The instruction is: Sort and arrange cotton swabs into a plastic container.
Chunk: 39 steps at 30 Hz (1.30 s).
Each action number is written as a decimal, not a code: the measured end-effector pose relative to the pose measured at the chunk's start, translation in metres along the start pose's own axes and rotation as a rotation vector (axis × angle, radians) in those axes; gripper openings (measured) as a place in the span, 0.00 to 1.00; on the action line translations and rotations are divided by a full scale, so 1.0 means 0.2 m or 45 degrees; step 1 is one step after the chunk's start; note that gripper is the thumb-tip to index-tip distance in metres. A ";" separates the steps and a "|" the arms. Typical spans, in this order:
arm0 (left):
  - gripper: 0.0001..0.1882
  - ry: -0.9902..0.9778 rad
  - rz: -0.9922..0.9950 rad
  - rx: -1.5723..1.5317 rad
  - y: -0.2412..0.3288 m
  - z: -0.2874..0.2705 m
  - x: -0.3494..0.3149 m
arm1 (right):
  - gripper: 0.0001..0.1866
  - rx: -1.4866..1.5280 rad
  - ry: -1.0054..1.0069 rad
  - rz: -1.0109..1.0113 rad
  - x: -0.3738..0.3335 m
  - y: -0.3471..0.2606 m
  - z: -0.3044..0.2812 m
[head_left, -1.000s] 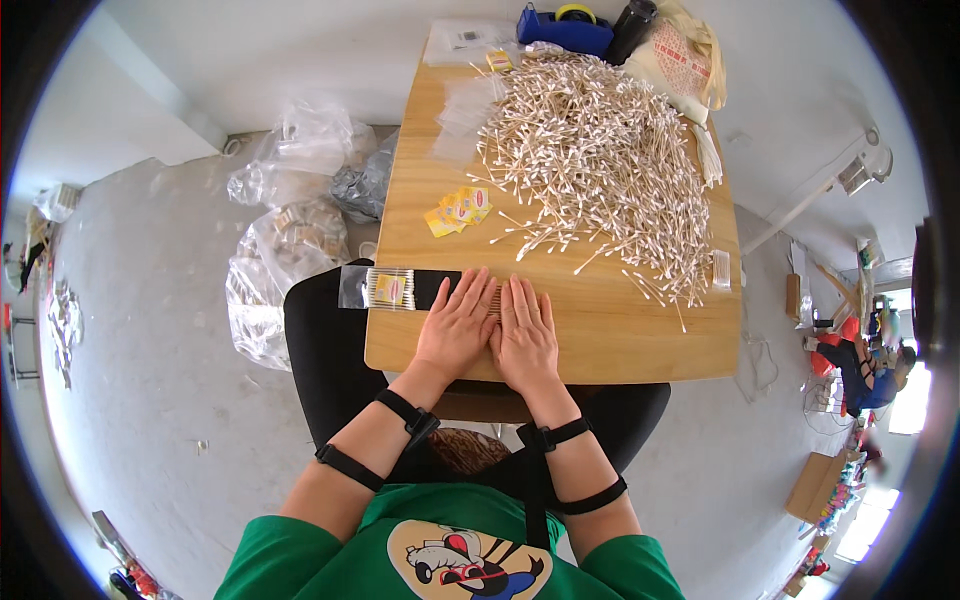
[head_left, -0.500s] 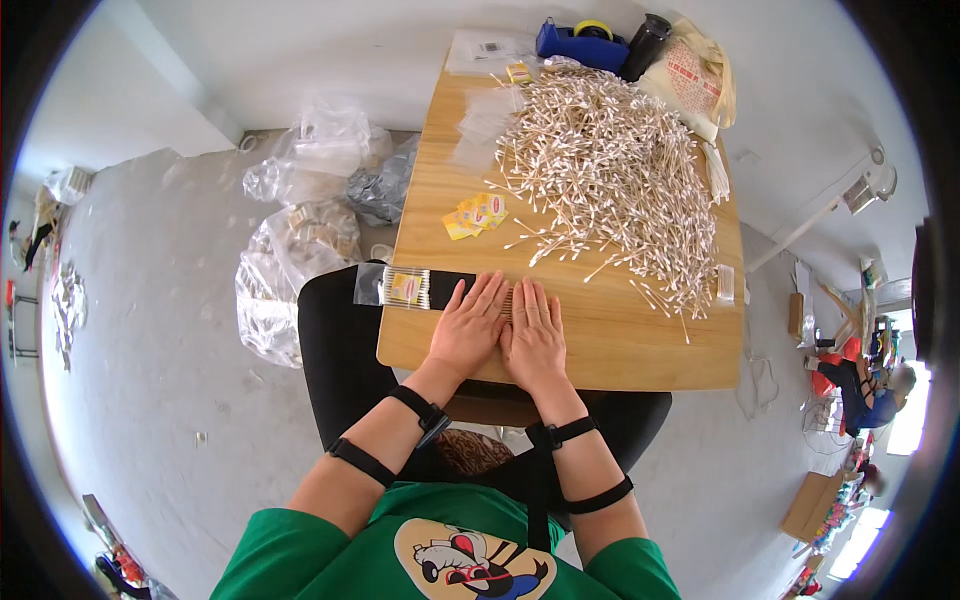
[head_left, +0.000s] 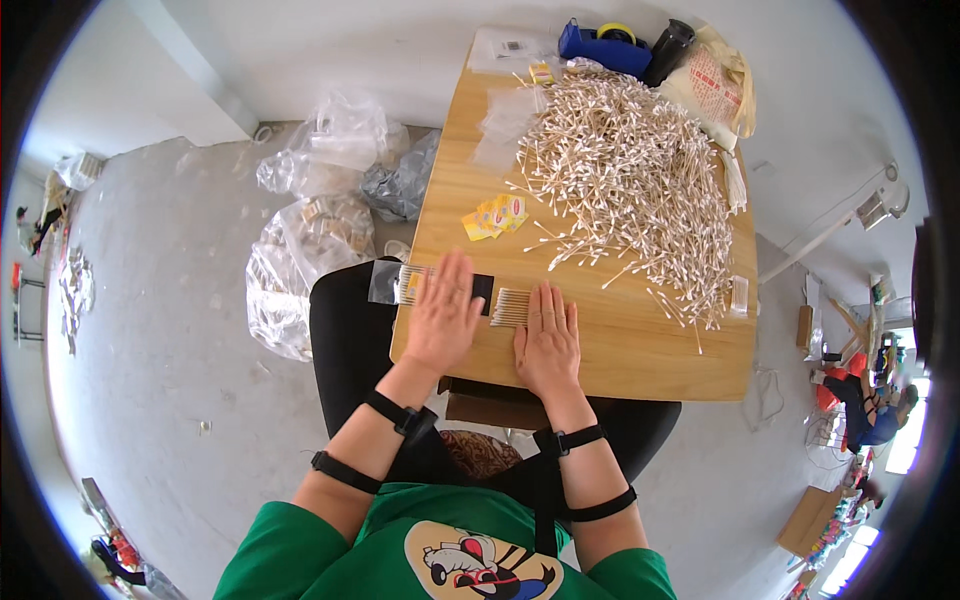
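My right hand (head_left: 548, 345) lies flat on the table, fingers stretched out, its edge against the right end of a small row of cotton swabs (head_left: 508, 307). My left hand (head_left: 443, 318) is open with straight fingers, over a black flat strip (head_left: 482, 293) and partly covering a packet of swabs (head_left: 404, 284) with a yellow card. A clear plastic sleeve (head_left: 382, 283) sticks out left of that packet, over the table edge. Whether my left palm touches anything is hidden. Beyond the hands, several yellow cards (head_left: 494, 217) overlap in a small fan.
A large heap of loose cotton swabs (head_left: 635, 180) spreads over the far right of the wooden table (head_left: 620, 360). Behind it stand a blue tape dispenser (head_left: 604, 48), a black cylinder (head_left: 670, 52) and a cloth bag (head_left: 705, 85). Clear bags (head_left: 310, 270) lie on the floor to the left.
My left hand has lifted away from the right one and moved left, over the packet. The swab row between them now shows. The whole view has shifted slightly.
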State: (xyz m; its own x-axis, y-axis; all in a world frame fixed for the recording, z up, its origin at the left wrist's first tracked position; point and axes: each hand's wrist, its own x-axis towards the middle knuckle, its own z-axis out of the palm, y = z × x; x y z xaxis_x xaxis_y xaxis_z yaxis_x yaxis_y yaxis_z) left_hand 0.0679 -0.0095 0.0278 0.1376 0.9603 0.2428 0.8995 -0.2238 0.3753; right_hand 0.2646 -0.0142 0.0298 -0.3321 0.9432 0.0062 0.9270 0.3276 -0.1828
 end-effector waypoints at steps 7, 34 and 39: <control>0.33 -0.107 -0.093 0.247 -0.15 0.01 -0.04 | 0.34 0.028 0.034 0.002 0.01 -0.01 0.00; 0.29 -0.137 -0.217 -0.087 -0.42 -0.03 -0.03 | 0.34 0.025 0.003 -0.019 0.08 -0.09 0.03; 0.30 -0.113 -0.191 -0.231 -0.43 -0.04 -0.02 | 0.33 0.036 -0.024 -0.060 0.12 -0.15 0.02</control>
State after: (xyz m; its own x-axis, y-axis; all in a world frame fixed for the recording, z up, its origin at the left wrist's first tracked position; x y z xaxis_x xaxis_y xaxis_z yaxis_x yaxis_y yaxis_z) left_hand -0.0130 0.0038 0.0010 0.0512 0.9941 0.0956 0.8245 -0.0961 0.5577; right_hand 0.2290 -0.0008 0.0322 -0.3790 0.9254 -0.0028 0.9049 0.3700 -0.2104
